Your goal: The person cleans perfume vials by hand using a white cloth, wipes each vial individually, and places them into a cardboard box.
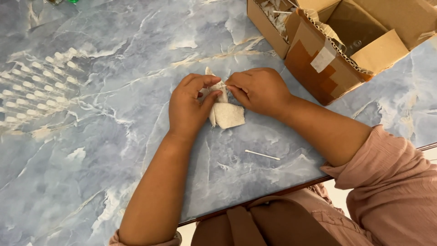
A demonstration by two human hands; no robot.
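A small piece of white cloth-like material (227, 115) lies on the blue marbled tabletop (114, 150), partly folded. My left hand (186, 107) pinches its upper part between thumb and fingers. From the right, my right hand (259, 89) grips the same upper edge, fingertips meeting the left hand's. The lower flap of the material rests flat on the table. A thin white stick like a cotton swab (262, 155) lies loose nearer to me, apart from both hands.
An open cardboard box (318, 68) with flaps up stands at the far right, with a clear glass thing inside. A second box (268, 23) behind it holds pale shredded filling. The table's front edge (273, 193) runs diagonally near my lap.
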